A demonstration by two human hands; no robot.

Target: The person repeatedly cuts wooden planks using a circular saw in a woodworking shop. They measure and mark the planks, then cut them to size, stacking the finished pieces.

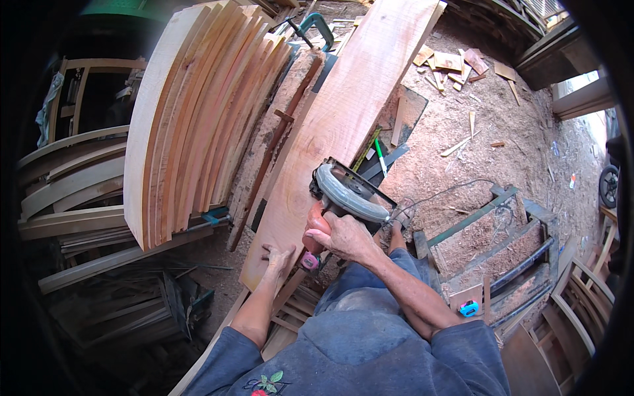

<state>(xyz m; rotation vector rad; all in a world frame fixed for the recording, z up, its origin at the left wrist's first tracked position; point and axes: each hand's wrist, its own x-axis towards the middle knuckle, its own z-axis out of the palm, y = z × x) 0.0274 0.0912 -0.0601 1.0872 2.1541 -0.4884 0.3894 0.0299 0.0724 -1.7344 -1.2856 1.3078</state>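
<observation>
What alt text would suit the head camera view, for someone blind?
A person holds a circular saw in the right fingers at the right edge of a long wooden board, the left fingers touching the board near its lower end. Curved wooden pieces sit close together at left; sawdust and offcuts lie at right.

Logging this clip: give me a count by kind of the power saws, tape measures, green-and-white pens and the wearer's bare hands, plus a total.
Power saws: 1, the circular saw
Tape measures: 2, one pink, one blue
Green-and-white pens: 1
Bare hands: 2, left hand, right hand
Total: 6
</observation>
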